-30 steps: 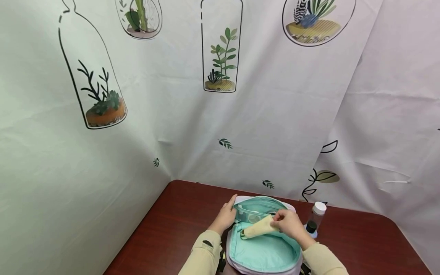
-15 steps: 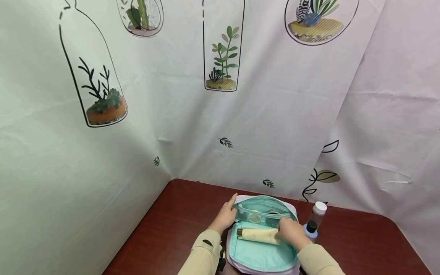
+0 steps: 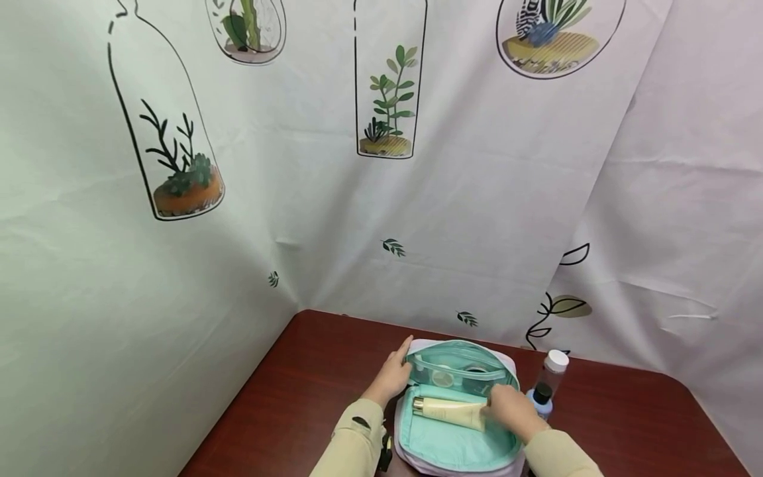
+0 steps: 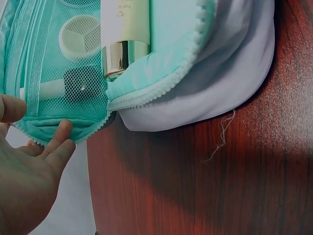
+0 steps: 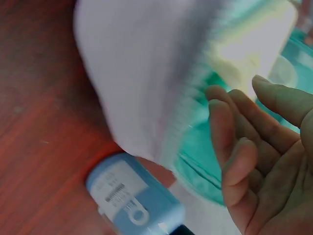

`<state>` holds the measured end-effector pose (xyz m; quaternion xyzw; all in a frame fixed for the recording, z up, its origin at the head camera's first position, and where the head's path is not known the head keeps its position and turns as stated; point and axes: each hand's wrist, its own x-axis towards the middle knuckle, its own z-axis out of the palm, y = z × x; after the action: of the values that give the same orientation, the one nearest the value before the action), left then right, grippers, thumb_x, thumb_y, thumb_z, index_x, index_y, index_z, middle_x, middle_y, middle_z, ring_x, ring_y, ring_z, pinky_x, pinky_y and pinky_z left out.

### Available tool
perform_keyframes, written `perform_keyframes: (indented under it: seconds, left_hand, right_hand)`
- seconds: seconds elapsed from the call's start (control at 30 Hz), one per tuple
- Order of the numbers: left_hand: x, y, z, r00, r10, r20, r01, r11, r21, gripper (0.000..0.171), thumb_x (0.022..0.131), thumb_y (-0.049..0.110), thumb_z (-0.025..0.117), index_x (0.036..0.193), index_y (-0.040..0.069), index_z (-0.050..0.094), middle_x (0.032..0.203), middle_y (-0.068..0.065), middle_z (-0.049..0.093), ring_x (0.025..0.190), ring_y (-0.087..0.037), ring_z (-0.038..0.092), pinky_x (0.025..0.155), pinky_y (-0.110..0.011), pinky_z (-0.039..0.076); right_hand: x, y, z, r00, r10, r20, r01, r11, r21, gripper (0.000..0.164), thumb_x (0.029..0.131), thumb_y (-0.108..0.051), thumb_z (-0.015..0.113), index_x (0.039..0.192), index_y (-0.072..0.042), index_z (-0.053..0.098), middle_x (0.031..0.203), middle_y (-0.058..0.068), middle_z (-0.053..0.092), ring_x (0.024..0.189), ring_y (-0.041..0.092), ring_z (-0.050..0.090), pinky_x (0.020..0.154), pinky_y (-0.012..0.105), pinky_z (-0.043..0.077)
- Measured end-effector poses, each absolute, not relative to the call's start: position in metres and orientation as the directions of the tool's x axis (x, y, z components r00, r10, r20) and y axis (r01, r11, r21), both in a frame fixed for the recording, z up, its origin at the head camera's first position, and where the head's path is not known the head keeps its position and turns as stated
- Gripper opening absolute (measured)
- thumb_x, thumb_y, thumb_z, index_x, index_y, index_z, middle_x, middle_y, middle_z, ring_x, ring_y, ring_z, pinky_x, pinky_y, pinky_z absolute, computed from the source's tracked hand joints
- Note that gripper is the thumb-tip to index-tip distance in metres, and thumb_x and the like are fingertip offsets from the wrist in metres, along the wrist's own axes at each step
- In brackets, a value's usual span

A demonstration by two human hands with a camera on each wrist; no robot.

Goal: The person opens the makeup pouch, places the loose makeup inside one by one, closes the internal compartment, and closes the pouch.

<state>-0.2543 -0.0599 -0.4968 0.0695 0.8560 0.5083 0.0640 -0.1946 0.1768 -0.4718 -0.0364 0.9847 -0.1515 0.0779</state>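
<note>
A mint-lined toiletry bag [image 3: 444, 449] with a lilac outside lies unzipped, its mesh-pocketed flap [image 3: 429, 377] raised at the back. My left hand [image 3: 390, 376] holds the left edge of that flap; in the left wrist view its fingertips [image 4: 63, 131] touch the zipper rim. Inside the main compartment lies a pale yellow squeeze tube [image 3: 450, 411] with a gold cap pointing left. My right hand [image 3: 511, 405] pinches the tube's flat right end, where the right wrist view shows thumb and fingers close together. Behind the mesh sit a round white container [image 4: 80, 36] and a dark-capped item [image 4: 83, 83].
Just right of the bag stand a blue bottle [image 3: 541, 401] with a black cap and a clear bottle [image 3: 553, 372] with a white cap. The brown table [image 3: 632, 424] meets a printed cloth backdrop [image 3: 477, 199] at the rear and left.
My right hand has lowered the tube from a tilt above the bag's lining to lying nearly level in it. Its right end has since shifted slightly toward me. The left hand stays put.
</note>
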Motion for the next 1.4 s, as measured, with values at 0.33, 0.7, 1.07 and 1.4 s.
perform_keyframes:
  seconds: [0.33, 0.7, 1.07, 1.4]
  left_hand:
    - [-0.255, -0.061, -0.498, -0.979, 0.202, -0.022, 0.073, 0.453, 0.889, 0.057, 0.096, 0.008, 0.04, 0.148, 0.028, 0.024, 0.142, -0.019, 0.031, 0.125, -0.038, 0.037, 0.084, -0.049, 0.038]
    - [-0.254, -0.062, -0.498, -0.98, 0.194, -0.042, 0.053, 0.458, 0.888, 0.058, 0.096, 0.009, 0.039, 0.148, 0.03, 0.023, 0.143, -0.019, 0.029, 0.105, -0.029, 0.049, 0.074, -0.044, 0.037]
    - [-0.254, -0.06, -0.498, -0.981, 0.193, -0.029, 0.066, 0.466, 0.882, 0.058, 0.096, 0.008, 0.04, 0.148, 0.028, 0.023, 0.141, -0.019, 0.033, 0.124, -0.038, 0.038, 0.086, -0.051, 0.038]
    - [-0.255, -0.061, -0.497, -0.98, 0.196, -0.04, 0.056, 0.46, 0.886, 0.058, 0.096, 0.009, 0.04, 0.148, 0.03, 0.023, 0.143, -0.019, 0.03, 0.123, -0.036, 0.04, 0.079, -0.047, 0.038]
  right_hand:
    - [-0.196, 0.225, -0.419, -0.999, 0.01, 0.038, -0.005, 0.933, -0.36, 0.01, 0.082, -0.016, 0.066, 0.075, -0.01, 0.063, 0.064, -0.002, 0.055, 0.056, 0.015, 0.048, 0.05, 0.034, 0.039]
    - [-0.198, 0.265, -0.426, -0.998, 0.049, -0.029, 0.056, 0.93, -0.363, 0.027, 0.076, -0.019, 0.072, 0.096, -0.002, 0.065, 0.087, 0.012, 0.063, 0.08, 0.031, 0.06, 0.062, 0.048, 0.045]
    - [-0.195, 0.272, -0.432, -0.995, 0.096, 0.003, 0.087, 0.915, -0.394, 0.034, 0.078, -0.037, 0.07, 0.093, -0.006, 0.068, 0.08, 0.006, 0.064, 0.07, 0.022, 0.059, 0.057, 0.042, 0.044]
    - [-0.2, 0.281, -0.441, -0.956, 0.071, 0.286, -0.034, 0.937, -0.347, 0.046, 0.079, -0.005, 0.065, 0.121, 0.006, 0.052, 0.121, 0.031, 0.044, 0.102, 0.05, 0.047, 0.076, 0.059, 0.041]
